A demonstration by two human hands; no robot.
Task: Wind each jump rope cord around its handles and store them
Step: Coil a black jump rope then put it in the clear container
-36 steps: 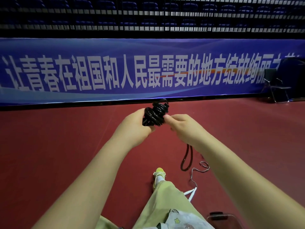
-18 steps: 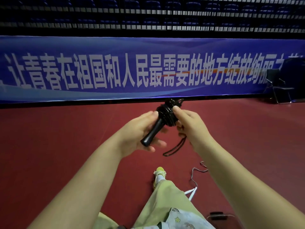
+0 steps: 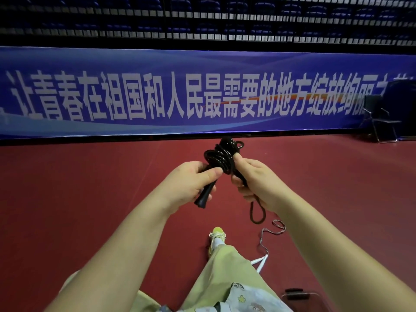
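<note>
black jump rope (image 3: 221, 154): glossy cord coiled in a bundle round its handles | one black handle (image 3: 203, 195) juts down-left from the coil | a short loop (image 3: 256, 212) dangles below-right of it | white jump rope (image 3: 262, 258): on the floor, well below the coil, thin cord trailing unwound

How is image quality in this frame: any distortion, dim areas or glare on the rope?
Head view: wide-angle bowing curves the banner; stands above are dark; black rope coils show small glossy highlights; left hand and right hand are evenly lit and reasonably sharp.
</note>
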